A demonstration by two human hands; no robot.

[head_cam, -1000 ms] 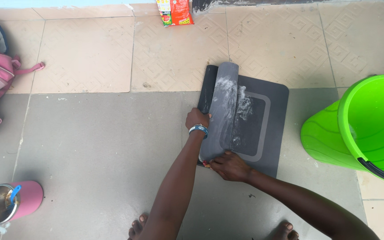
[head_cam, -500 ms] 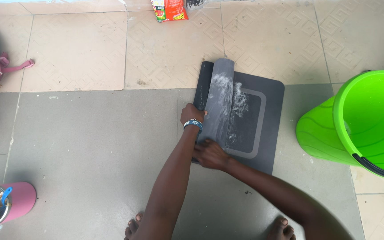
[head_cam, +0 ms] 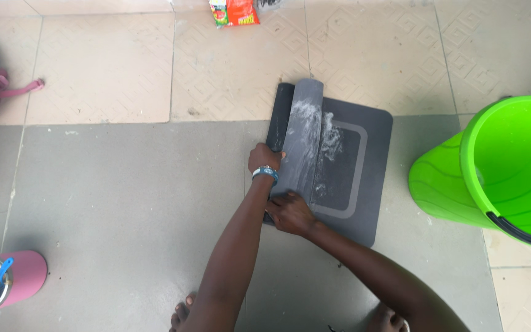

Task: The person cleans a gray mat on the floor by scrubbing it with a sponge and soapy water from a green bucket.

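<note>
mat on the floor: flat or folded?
Partly folded. The dark mat's left side is turned over into a long flap streaked with white; the left hand and right hand press on it. The rest lies flat.
</note>
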